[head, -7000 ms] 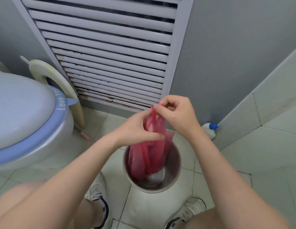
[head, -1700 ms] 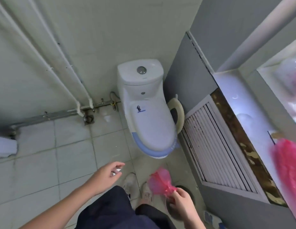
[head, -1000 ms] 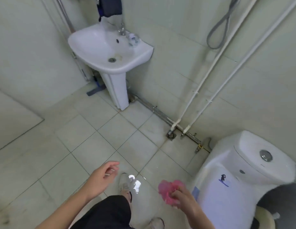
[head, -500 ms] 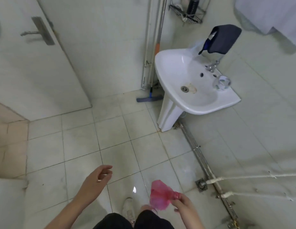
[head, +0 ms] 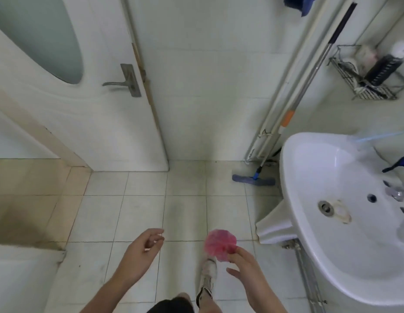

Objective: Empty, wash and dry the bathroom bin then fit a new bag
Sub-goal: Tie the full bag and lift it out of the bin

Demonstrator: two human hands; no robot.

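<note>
Right now the right hand pinches the gathered neck of the red bin bag between thumb and fingertips, the bag bunched into a small puff out in front of the person, above the tiled floor. The left hand holds nothing; its fingers are loosely curled and it hangs apart from the bag.

As I judge it, this is the emptying step, with the used liner being carried out toward the open door. To do it well the pinch should stay tight on the neck so nothing spills, the bag kept low and away from the legs, and the free hand ready for the door handle.

What the bag holds I cannot tell; it looks slight. The bin itself is out of sight. At the right the wash basin has only stains near its drain, and the wire wall caddy carries a dark bottle and other toiletries too blurred to name. A floor squeegee leans in the corner.
</note>
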